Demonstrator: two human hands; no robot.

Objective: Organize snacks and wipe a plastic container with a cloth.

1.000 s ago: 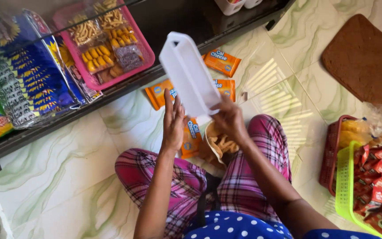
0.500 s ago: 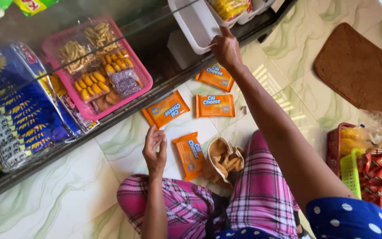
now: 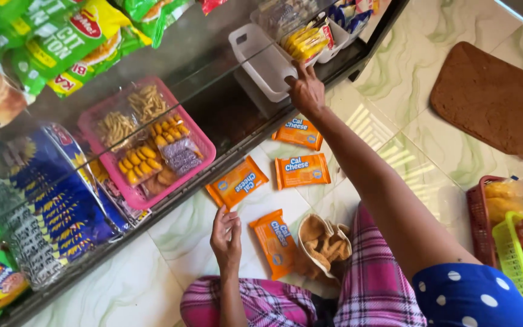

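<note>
My right hand (image 3: 305, 91) reaches forward and its fingers press on the rim of an empty white plastic tray (image 3: 263, 59) standing on the dark lower shelf. My left hand (image 3: 226, 235) hovers low over the floor with fingers loosely apart, holding nothing, just below an orange biscuit packet (image 3: 237, 182). Three more orange packets lie on the tiles: one (image 3: 299, 133) under my right wrist, one (image 3: 302, 170) in the middle, one (image 3: 275, 241) by my knee. An open bag of brown snacks (image 3: 324, 246) rests against my checked trouser leg.
A pink tray of small snack packs (image 3: 146, 145) sits on the shelf behind glass, with blue packets (image 3: 49, 212) to its left and green bags above. A second white tray with yellow packs (image 3: 312, 40) stands beside the empty one. Red and green baskets (image 3: 516, 242) stand right; a brown mat (image 3: 497, 103) lies beyond.
My right hand carried the white tray from above my lap forward onto the shelf and now pushes its rim. My left hand dropped from the tray toward the floor packets.
</note>
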